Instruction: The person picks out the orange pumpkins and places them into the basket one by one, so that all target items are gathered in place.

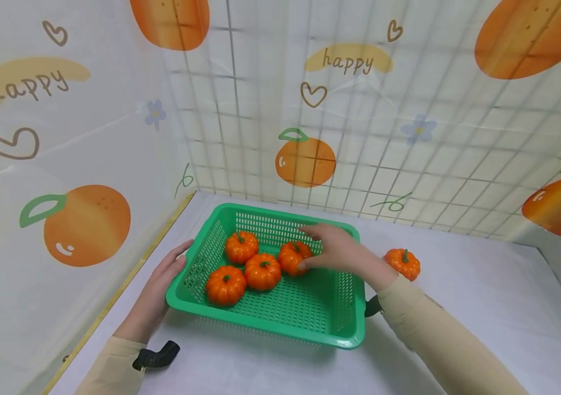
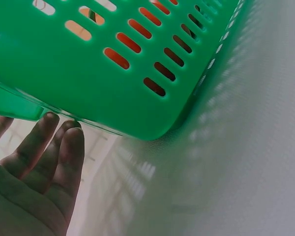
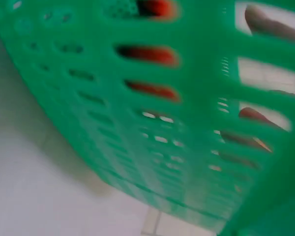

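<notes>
A green plastic basket with slotted walls holds several small orange pumpkins. Over its right half reaches my right hand, thumb and fingers spread apart around the rightmost pumpkin, the thumb tip right at its side. Left of that one are a middle pumpkin, a back one and a front-left one. Along the basket's left rim lies my left hand, its fingers extended. The left wrist view has these fingertips at the underside of the rim. Through the slots in the right wrist view, parts of fingers show.
Another orange pumpkin sits on the white table, right of the basket and partly behind my right forearm. A wire grid behind a printed sheet stands at the back. A printed sheet hangs on the left.
</notes>
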`<state>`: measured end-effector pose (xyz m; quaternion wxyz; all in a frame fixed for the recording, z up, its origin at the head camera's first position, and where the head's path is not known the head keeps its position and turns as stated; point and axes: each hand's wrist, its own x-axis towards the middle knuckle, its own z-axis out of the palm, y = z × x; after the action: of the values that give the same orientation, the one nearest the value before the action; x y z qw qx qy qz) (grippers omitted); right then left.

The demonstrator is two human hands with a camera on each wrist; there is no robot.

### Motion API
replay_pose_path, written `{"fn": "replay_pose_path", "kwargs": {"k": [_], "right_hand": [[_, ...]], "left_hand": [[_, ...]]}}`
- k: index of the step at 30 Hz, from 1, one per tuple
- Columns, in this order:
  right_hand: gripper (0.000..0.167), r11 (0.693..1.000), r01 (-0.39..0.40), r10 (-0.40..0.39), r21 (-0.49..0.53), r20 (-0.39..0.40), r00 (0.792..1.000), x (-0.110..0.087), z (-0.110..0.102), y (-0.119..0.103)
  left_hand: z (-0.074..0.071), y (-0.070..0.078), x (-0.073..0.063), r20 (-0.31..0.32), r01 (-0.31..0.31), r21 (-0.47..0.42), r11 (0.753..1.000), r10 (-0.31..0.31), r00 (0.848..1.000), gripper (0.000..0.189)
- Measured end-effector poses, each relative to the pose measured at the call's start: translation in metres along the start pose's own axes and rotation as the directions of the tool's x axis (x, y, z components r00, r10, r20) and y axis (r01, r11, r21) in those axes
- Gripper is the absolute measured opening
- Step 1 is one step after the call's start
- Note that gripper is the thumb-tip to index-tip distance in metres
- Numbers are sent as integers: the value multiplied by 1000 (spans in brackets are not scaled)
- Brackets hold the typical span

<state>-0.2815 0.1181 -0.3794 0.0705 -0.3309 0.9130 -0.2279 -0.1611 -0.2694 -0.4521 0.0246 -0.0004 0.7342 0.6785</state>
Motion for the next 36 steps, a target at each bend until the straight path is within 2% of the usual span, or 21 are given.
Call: {"fn": "replay_pose_path", "kwargs": {"k": [8, 13, 15, 19, 22, 28, 31, 36], "right_hand": [[88, 999, 5, -4, 50, -28, 1000, -24, -23, 2], [87, 974, -69, 84, 216, -61, 995, -44, -37, 6], [87, 966, -72, 95, 249, -81, 992, -51, -43, 10], [90, 974, -67, 94, 215, -119, 988, -64, -52, 21], [89, 973, -99, 130, 206, -144, 981, -75, -57, 29], [87, 948, -153, 204, 280, -163, 965, -102, -69, 46], [87, 929, -205, 265, 308, -170, 949, -116, -74, 56], [90, 918, -254, 320, 305, -190, 928, -137, -80, 73]], "left_hand": [[0, 0, 0, -8, -1, -7, 1000, 1, 1000, 53], [0, -1, 0, -3, -8, -14, 1000, 7, 1000, 53], [0, -1, 1, -2, -10, -15, 1000, 10, 1000, 53], [0, 0, 1, -6, -5, -14, 1000, 4, 1000, 53], [0, 0, 0, -9, 0, -10, 1000, 0, 1000, 53], [1, 1, 0, -9, 2, -12, 1000, -2, 1000, 53], [1, 1, 0, -7, 4, -15, 1000, -4, 1000, 53], [1, 1, -1, -3, 8, -21, 1000, -8, 1000, 53]]}}
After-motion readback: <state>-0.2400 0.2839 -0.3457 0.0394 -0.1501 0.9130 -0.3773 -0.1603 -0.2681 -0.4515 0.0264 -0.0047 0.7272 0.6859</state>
